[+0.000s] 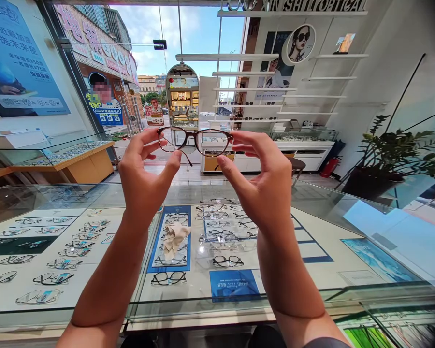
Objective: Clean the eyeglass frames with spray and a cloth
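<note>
Dark-rimmed eyeglasses [190, 139] are held up in the air over the far side of a glass display case [199, 305], lenses side by side. My left hand [145, 174] pinches the left end of the frame between thumb and fingers. At the right end, my right hand [261, 179] grips the rim the same way. One temple arm hangs below the left lens. Beneath my hands, a crumpled beige cloth [175, 239] lies on the case, above a blue-edged panel with glasses.
Rows of glasses [63, 264] fill the case, with a blue card [235, 285] near its front. Beyond stand an arched mirror [183, 96], a side showcase [72, 154], a stool [296, 164], a red extinguisher [329, 166] and a potted plant [377, 179].
</note>
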Motion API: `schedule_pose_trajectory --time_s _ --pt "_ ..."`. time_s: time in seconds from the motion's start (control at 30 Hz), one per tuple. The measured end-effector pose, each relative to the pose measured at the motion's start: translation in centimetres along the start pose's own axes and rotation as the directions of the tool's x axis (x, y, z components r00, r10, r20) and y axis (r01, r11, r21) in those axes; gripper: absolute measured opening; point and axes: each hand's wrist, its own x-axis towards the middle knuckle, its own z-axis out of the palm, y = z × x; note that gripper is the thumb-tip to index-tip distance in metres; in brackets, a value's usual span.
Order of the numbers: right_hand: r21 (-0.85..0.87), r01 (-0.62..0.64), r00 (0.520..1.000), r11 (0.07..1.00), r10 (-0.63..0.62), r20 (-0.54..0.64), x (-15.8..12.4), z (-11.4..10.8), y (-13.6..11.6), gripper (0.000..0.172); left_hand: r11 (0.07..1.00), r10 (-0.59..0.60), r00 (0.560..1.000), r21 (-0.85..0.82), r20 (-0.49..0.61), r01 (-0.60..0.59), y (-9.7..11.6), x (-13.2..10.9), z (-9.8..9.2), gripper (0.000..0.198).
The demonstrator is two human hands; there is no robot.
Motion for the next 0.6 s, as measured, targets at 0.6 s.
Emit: schedule_pose_trajectory --time_s 0.6 --pt "-0.020 -0.024 1.000 1.000 0.024 -0.010 -0.25 0.19 -0.33 0.037 0.999 -0.016 1.000 -0.037 -0.004 0.016 0.02 0.08 0.03 0.046"
